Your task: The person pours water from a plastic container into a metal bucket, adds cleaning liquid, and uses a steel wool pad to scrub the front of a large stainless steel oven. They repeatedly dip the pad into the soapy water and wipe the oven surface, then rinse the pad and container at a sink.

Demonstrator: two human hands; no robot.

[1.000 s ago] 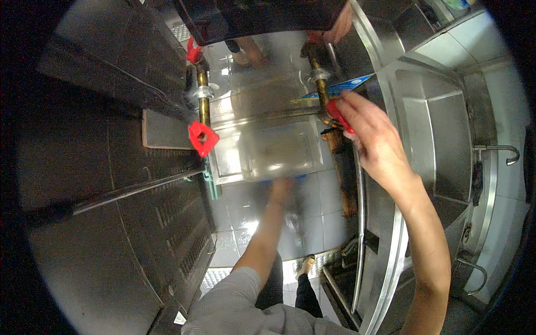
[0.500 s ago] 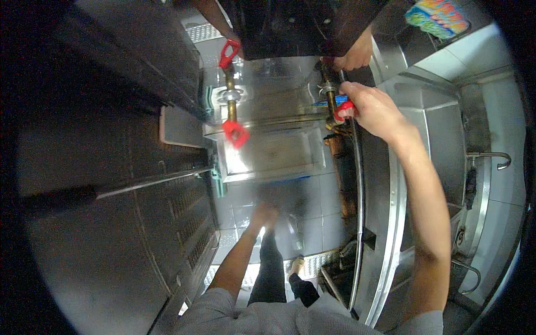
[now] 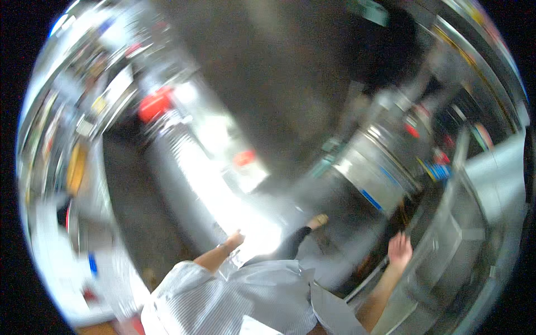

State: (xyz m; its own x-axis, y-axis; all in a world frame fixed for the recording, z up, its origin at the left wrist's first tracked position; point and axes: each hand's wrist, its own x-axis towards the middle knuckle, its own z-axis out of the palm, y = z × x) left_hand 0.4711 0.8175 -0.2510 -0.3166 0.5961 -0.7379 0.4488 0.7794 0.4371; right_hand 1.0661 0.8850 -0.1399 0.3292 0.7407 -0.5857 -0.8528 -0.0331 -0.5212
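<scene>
The picture is smeared by motion. My right hand (image 3: 400, 248) is raised at the lower right beside a steel sink counter (image 3: 446, 245), its fingers stretched up and nothing visible in them. My left hand (image 3: 235, 239) hangs low in front of my body near a bright glare on the floor; its fingers are too blurred to read. Farther off, beyond my right hand, red valve handles (image 3: 411, 130) show on pipework above a steel surface (image 3: 365, 173). Neither hand touches them.
A dark steel panel (image 3: 268, 84) fills the upper middle. On the left, a blurred round red object (image 3: 156, 105) stands by crowded shelves, with a yellowish item (image 3: 77, 169) nearer. A white worktop (image 3: 61, 279) lies lower left. My foot (image 3: 318, 221) is on the floor.
My right hand has let go of the red valve handle and drawn back toward me. The view has swung left, bringing in shelves and a worktop. The other person's hand no longer shows clearly.
</scene>
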